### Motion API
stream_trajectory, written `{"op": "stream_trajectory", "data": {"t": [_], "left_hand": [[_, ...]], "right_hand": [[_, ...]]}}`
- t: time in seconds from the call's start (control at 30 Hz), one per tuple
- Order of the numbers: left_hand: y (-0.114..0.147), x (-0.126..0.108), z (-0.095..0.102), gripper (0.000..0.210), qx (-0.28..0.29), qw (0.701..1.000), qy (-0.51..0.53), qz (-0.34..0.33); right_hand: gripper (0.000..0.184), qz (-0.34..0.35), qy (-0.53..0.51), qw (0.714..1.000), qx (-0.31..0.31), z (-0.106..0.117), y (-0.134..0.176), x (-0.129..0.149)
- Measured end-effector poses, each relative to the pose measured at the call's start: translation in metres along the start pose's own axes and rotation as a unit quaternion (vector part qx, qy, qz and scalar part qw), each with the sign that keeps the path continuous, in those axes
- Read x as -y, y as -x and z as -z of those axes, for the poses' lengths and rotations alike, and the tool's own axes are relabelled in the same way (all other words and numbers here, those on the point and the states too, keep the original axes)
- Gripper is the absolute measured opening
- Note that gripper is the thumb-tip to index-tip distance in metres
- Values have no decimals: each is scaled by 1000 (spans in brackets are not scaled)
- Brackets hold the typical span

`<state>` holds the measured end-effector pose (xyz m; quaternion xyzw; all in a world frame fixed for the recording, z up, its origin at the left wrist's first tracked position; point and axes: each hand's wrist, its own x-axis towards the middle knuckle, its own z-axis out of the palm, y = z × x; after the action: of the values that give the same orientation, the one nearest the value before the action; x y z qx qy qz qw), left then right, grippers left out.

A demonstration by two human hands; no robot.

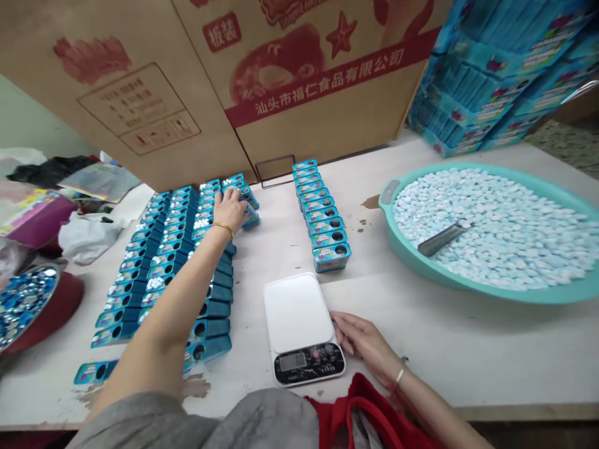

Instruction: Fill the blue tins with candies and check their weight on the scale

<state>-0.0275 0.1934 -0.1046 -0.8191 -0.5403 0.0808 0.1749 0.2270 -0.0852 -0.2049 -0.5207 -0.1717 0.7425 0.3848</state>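
My left hand (230, 211) reaches over the far end of the rows of small blue boxes (176, 219). Its fingers bend round the top of one blue box (251, 216), whose lower side juts out under the hand. Many boxes have a round dark hole on top, and white pieces show at several of the holes. My right hand (362, 340) rests on the table with loosely stretched fingers touching the right edge of a white kitchen scale (294, 315). Nothing lies on the scale's plate, and its display appears to read 0.0.
A single row of blue boxes (322, 215) stands behind the scale. At right, a turquoise basin (390, 234) holds white-blue candies and a metal scoop (442, 239). Cardboard cartons (318, 134) line the back. Stacked blue packs (496, 87) and a red bowl (70, 299) flank the table.
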Motion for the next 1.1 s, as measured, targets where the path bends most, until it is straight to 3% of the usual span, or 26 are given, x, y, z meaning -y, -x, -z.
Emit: {"op": "stream_trajectory", "data": {"t": [0.17, 0.27, 0.37, 0.5, 0.7, 0.77, 0.83, 0.93, 1.1], "left_hand": [[83, -39, 83, 22, 13, 997, 13, -79], [133, -76, 110, 21, 64, 990, 34, -124], [161, -105, 105, 17, 99, 983, 53, -144], [170, -114, 91, 14, 108, 979, 75, -154], [198, -122, 110, 25, -15, 974, 190, -119], [217, -136, 110, 20, 6, 962, 241, -128], [237, -148, 101, 19, 64, 949, 283, -126], [267, -144, 79, 20, 122, 933, 335, -52], [306, -105, 44, 17, 62, 912, 377, 151]], "right_hand": [[64, -13, 0, 999, 43, -19, -12, -1], [60, -15, 4, 998, 57, -26, -16, -3], [56, -6, -7, 999, 40, -25, -12, -5], [35, -8, -51, 998, 39, -13, 4, -2], [5, -102, -161, 981, 38, 1, 38, 4], [10, -126, -176, 976, 40, 1, 45, 0], [14, -141, -181, 973, 41, 2, 50, -6], [13, -147, -169, 974, 43, 5, 54, -15], [11, -121, -141, 980, 66, 9, 55, -26]]}}
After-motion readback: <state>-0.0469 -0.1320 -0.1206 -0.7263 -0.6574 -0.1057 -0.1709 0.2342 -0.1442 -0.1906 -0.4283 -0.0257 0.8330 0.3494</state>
